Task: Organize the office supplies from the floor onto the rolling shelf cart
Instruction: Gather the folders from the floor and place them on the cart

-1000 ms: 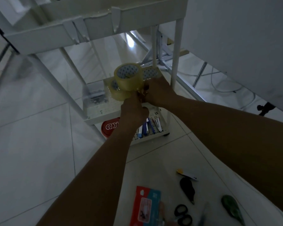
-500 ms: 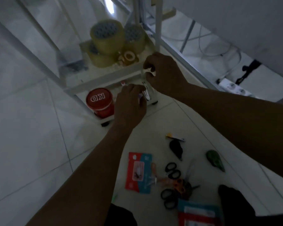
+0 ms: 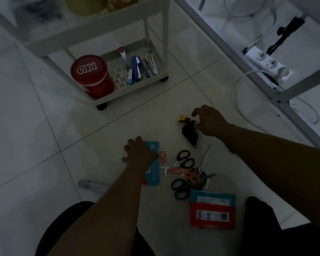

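The white rolling cart stands at the top left; its bottom tray holds a red round tin and several pens. Tape rolls sit on the shelf above. On the floor lie a blue and red packet, several scissors, a black tape dispenser, a small yellow-tipped cutter and a second red and blue packet. My left hand rests with spread fingers on the first packet. My right hand hovers open right by the cutter and the dispenser.
A white desk frame runs along the right, with a power strip and cables beneath it. My dark-clothed knees are at the bottom. White floor tiles surround the items.
Both hands left the cart's shelves and came down to the floor items. The view tilted down, so the tape rolls now sit at the top edge.
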The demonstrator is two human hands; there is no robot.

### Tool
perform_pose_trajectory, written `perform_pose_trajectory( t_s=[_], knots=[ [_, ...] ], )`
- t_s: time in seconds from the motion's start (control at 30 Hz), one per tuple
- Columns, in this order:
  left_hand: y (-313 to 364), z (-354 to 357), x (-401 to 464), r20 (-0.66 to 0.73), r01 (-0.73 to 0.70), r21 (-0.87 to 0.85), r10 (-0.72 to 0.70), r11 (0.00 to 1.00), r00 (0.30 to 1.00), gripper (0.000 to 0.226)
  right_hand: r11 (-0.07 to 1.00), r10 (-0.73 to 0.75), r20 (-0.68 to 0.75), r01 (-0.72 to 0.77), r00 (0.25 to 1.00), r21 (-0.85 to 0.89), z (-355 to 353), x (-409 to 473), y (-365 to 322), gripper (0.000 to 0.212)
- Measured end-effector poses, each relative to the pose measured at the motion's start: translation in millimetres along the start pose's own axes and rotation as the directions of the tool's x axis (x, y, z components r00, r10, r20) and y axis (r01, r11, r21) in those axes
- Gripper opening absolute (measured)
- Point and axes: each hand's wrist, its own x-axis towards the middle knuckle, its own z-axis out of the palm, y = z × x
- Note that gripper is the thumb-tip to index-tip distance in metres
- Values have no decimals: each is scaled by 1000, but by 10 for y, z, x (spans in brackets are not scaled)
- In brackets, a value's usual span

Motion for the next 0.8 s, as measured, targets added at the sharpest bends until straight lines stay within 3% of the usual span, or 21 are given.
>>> perform_pose_trajectory(
  t_s=[0.13, 0.23, 0.4, 0.47, 0.57, 0.67, 0.73, 0.8],
  knots=[
    [-309, 245, -52, -102, -60, 89, 69, 994, 992, 106, 999, -36, 37, 35, 999, 18, 310, 65, 53, 45],
    [-425, 273, -42, -150, -92, 116, 109, 989, 983, 113, 997, -40, -41, 42, 998, 59, 413, 14, 59, 47],
    [-424, 270, -116, -192, 37, -6, -37, 999, 981, 131, 979, 203, -118, -201, 972, 27, 602, -357, 127, 50],
    [-386, 245, -129, -207, 86, -21, -89, 996, 974, 135, 973, 220, -141, -227, 965, -36, 715, -590, 177, 40],
    [-367, 218, -119, -215, 140, -95, -157, 986, 964, 138, 987, 159, -63, -161, 985, -26, 897, -946, 232, 10],
    [-416, 230, -86, -188, 90, -232, -135, 969, 973, 116, 998, 20, 152, -10, 988, -65, 960, -1197, 269, 27],
    [-419, 247, -115, -154, 66, -284, -113, 957, 982, 105, 940, -203, 157, 237, 967, -244, 1002, -1311, 340, 43],
    [-402, 257, -132, -150, 67, -333, -123, 941, 981, 96, 847, -349, 125, 370, 929, -383, 1059, -1396, 438, 57]
  ],
)
